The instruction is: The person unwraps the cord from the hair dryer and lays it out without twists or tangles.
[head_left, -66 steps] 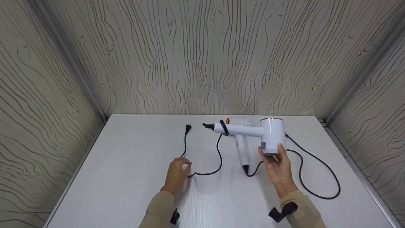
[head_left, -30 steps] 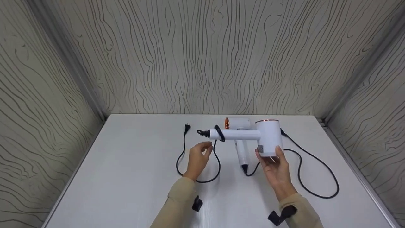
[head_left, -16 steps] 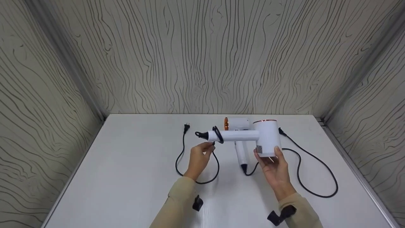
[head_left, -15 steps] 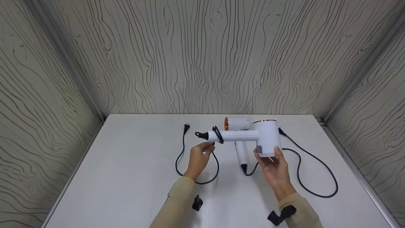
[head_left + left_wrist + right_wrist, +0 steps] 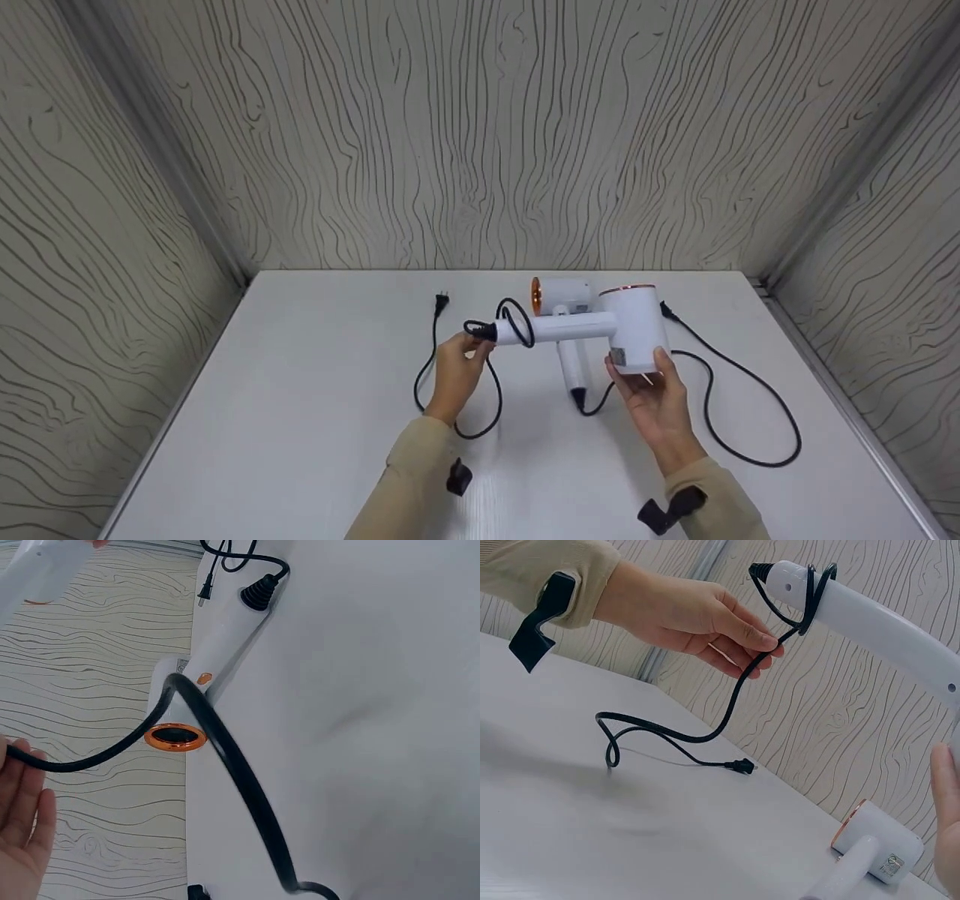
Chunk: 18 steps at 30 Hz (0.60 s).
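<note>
My right hand holds a white hair dryer by its barrel, above the table. The dryer's handle points left, and its black cord is looped loosely round the handle near the end. Below that end my left hand pinches the cord between thumb and fingers; the right wrist view shows this pinch clearly. From the left hand the cord hangs down to the table and runs to a two-pin plug. In the left wrist view, only part of the left hand appears at the edge.
A second white hair dryer with an orange ring lies on the white table, behind the held one. Its black cord curves out to the right, with its plug near the back. Wood-patterned panels enclose the table.
My left hand has risen from the lower cord to the handle's end, then shifted slightly left with the cord. The loop round the handle is wider. The held dryer has moved slightly down.
</note>
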Tool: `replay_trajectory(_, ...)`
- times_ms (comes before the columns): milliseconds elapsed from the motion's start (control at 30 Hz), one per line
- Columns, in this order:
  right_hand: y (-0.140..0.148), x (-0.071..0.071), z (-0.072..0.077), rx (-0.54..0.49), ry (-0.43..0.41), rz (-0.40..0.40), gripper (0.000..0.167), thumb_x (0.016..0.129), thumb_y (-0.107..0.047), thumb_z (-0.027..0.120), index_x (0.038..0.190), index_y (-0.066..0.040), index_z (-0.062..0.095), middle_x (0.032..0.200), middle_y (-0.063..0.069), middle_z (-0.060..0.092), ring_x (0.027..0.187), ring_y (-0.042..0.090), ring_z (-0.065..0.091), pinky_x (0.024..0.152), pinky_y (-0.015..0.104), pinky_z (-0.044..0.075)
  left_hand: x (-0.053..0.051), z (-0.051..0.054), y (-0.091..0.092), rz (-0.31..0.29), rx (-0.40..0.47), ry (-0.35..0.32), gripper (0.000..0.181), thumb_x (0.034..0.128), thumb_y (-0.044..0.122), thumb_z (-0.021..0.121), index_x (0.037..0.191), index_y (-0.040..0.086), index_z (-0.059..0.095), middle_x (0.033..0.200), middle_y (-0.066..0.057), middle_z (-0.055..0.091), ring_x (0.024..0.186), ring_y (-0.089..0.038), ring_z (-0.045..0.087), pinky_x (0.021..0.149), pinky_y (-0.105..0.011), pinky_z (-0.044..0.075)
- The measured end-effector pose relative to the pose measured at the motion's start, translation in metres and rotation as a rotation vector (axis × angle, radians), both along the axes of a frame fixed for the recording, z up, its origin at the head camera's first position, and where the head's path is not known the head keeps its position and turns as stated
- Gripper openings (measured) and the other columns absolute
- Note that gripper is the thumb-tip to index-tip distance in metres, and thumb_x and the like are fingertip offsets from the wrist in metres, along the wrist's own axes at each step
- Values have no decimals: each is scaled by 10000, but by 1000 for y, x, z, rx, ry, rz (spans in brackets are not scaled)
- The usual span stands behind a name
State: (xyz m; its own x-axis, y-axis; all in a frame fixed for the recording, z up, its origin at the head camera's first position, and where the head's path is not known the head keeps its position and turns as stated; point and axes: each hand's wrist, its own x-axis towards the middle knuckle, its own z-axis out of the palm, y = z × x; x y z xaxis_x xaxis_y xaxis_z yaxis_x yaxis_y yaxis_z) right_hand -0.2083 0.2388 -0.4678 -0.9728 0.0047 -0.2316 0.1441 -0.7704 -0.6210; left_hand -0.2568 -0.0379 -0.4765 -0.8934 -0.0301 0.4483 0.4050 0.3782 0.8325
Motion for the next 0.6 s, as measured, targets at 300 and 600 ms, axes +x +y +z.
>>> replay_trajectory(300,6,1,-4,76,-9,2,423,973,-400,456,1337,-276,280,1227,25,436,1049,146,620,1010,250,518,-2,3,-11,22,7,83,114,845,-52,657,915,10,722,884,-111,729,851,-228,704,803,-250,593)
replay_trajectory(600,12,2,-5,138,-31,-13,402,977,-385,453,1330,-275,295,1220,21,433,1015,151,641,997,252,527,-5,5,-19,31,29,76,98,865,45,674,934,20,739,888,-98,724,859,-205,693,817,-219,581)
